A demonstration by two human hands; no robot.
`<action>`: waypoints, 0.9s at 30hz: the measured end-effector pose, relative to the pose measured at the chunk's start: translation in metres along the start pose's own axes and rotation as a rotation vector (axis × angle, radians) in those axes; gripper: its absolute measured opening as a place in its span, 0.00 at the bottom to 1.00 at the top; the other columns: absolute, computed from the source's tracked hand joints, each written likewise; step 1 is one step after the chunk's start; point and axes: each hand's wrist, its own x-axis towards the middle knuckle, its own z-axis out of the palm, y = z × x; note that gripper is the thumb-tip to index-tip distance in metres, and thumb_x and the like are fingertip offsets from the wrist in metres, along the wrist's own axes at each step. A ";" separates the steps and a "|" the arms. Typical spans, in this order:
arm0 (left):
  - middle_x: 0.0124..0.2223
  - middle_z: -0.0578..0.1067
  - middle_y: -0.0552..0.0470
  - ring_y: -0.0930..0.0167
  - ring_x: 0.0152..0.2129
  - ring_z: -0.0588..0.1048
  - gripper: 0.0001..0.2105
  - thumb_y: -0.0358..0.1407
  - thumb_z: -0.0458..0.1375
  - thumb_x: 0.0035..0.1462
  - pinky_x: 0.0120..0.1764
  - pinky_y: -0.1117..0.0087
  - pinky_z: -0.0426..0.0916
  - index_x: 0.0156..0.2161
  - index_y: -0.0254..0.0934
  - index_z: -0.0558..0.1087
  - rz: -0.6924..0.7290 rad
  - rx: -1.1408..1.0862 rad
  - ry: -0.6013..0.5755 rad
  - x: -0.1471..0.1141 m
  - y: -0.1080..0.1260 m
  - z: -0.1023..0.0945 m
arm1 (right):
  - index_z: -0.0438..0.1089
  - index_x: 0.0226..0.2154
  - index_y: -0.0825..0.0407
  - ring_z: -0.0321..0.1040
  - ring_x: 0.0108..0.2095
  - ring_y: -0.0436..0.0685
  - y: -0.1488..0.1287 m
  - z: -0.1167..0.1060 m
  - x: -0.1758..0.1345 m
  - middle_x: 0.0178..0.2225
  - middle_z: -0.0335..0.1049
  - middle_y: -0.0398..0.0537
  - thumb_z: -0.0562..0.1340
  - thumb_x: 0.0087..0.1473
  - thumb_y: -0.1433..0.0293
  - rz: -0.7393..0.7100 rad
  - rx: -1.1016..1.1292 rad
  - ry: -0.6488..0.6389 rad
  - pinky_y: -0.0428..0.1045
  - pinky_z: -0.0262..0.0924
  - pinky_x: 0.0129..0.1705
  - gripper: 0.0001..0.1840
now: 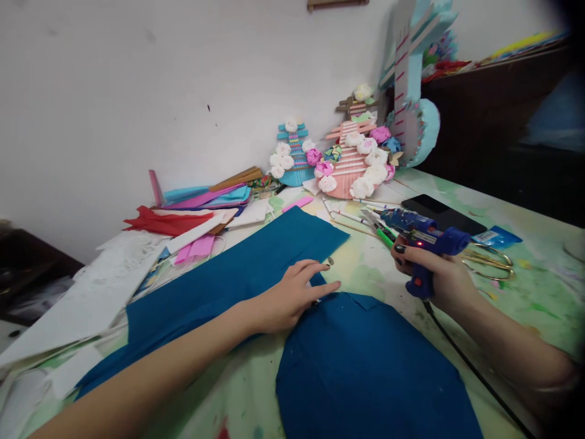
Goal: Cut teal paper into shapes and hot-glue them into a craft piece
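Observation:
My right hand (434, 271) grips a blue hot glue gun (423, 235) by its handle, above the table at the right. A small red light glows on the gun, its nozzle points left, and a black cord trails from the handle. My left hand (297, 296) lies with fingers spread at the upper left edge of a rounded, dark blue covered piece (370, 372); some fingertips touch that edge. Under the left wrist and beyond it stretches a long sheet of dark blue paper or cloth (219, 280). Part of the rounded piece runs out of view at the bottom.
Gold-handled scissors (489, 262), a black tablet or phone (443, 213) and a green cutter knife (381, 231) lie near the glue gun. Flower-decorated instrument shapes (350, 161) lean at the wall. Coloured paper (205, 204) and white sheets (91, 299) pile up at the left.

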 end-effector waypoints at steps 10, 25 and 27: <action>0.50 0.72 0.45 0.63 0.53 0.63 0.11 0.30 0.50 0.61 0.53 0.57 0.61 0.38 0.39 0.75 0.087 -0.145 0.263 0.014 -0.001 0.021 | 0.73 0.29 0.52 0.61 0.24 0.49 -0.001 -0.002 -0.004 0.24 0.66 0.41 0.71 0.37 0.67 -0.054 -0.040 -0.071 0.45 0.56 0.24 0.13; 0.23 0.67 0.60 0.82 0.13 0.62 0.03 0.31 0.58 0.55 0.23 0.78 0.62 0.34 0.35 0.67 -0.590 -1.212 0.738 -0.022 0.022 -0.045 | 0.71 0.28 0.53 0.57 0.22 0.49 -0.008 0.001 -0.007 0.21 0.64 0.42 0.67 0.42 0.67 -0.040 -0.053 -0.191 0.47 0.50 0.23 0.09; 0.22 0.63 0.62 0.86 0.09 0.52 0.04 0.30 0.59 0.54 0.19 0.80 0.57 0.34 0.36 0.67 -0.619 -1.368 0.765 -0.033 0.036 -0.061 | 0.70 0.27 0.54 0.56 0.21 0.49 -0.011 0.002 -0.009 0.22 0.66 0.44 0.67 0.42 0.67 -0.032 -0.063 -0.227 0.47 0.48 0.22 0.09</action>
